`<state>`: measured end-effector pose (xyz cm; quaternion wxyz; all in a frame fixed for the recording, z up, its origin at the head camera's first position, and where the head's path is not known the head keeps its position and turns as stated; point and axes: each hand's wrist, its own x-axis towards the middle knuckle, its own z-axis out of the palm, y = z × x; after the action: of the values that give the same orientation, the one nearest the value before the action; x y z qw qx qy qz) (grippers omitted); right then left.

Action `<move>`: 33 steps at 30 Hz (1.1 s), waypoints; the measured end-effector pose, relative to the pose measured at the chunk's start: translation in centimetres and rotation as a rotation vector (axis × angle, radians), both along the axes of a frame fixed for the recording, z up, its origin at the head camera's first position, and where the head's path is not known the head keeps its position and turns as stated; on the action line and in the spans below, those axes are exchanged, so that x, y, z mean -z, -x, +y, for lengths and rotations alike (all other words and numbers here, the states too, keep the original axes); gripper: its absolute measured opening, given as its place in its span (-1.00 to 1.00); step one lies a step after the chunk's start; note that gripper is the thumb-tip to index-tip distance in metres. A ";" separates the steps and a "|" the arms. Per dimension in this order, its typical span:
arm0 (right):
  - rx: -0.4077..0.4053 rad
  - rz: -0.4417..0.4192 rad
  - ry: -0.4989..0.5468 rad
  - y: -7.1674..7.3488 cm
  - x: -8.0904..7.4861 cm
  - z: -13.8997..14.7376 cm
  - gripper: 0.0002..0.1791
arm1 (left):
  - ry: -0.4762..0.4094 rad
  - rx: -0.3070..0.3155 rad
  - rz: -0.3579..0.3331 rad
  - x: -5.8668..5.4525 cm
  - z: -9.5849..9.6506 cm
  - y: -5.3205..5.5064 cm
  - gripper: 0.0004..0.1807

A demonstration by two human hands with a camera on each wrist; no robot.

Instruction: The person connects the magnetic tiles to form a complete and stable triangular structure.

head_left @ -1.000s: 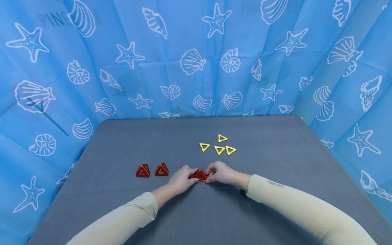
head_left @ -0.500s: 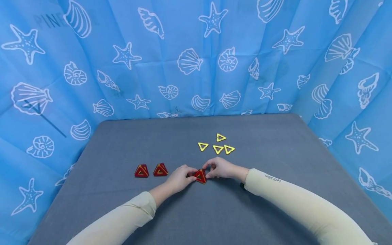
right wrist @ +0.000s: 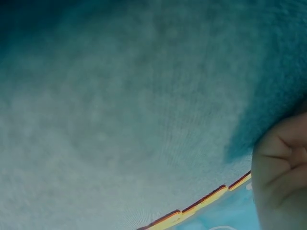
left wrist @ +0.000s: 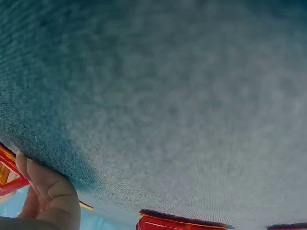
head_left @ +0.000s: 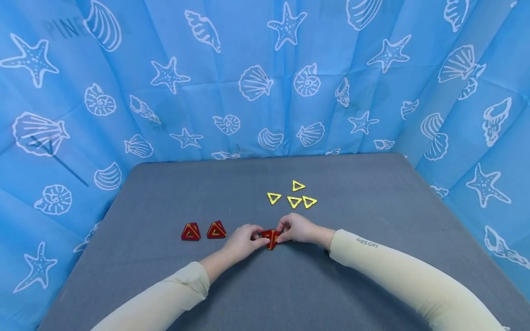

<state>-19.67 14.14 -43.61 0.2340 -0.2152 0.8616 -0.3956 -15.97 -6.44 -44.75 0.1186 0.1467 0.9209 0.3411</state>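
Between my two hands, near the middle of the table, is a small pyramid (head_left: 271, 238) of red triangular magnetic tiles with yellow inner edges. My left hand (head_left: 243, 242) pinches its left side between thumb and fingers. From the right, my right hand (head_left: 299, 228) pinches it too, thumb on the front and fingers behind. In the left wrist view, part of the red pyramid (left wrist: 13, 175) shows at the fingertips of the left hand (left wrist: 52, 194). The right wrist view shows the curled right hand (right wrist: 283, 167); the pyramid is out of sight there.
Two similar red pyramids, one farther left (head_left: 191, 231) and one closer (head_left: 216, 230), stand left of my left hand. Several yellow triangular tiles (head_left: 294, 202) lie flat beyond my hands. A blue shell-patterned curtain (head_left: 256, 82) hangs behind the grey table (head_left: 198, 184).
The held pyramid has been turned between my fingers, so an edge now faces forward instead of one flat side. The head view has shifted slightly. The other pyramids and yellow tiles stay put.
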 end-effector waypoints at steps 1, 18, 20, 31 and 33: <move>0.012 -0.001 -0.005 -0.1 0.0 -0.1 -0.91 | -0.001 -0.001 0.003 0.0 0.0 -0.1 -0.55; 0.031 0.103 0.059 -0.7 0.5 -0.3 -0.88 | 0.103 -0.016 0.040 -0.2 0.6 -0.5 -0.47; 0.019 0.102 0.054 -0.7 0.5 -0.5 -0.86 | 0.103 -0.008 0.037 -0.2 0.6 -0.5 -0.43; 0.068 0.120 0.072 -1.4 0.1 -2.3 -0.82 | -0.030 -0.024 0.057 -0.1 -0.5 -0.7 -0.47; 0.073 0.117 0.082 -1.5 0.0 -2.7 -0.74 | -0.032 -0.039 0.068 -0.2 -0.8 -0.7 -0.49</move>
<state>-18.20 11.49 -43.65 0.1597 -0.2155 0.8641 -0.4259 -15.31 -7.25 -44.57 0.0780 0.1420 0.9215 0.3529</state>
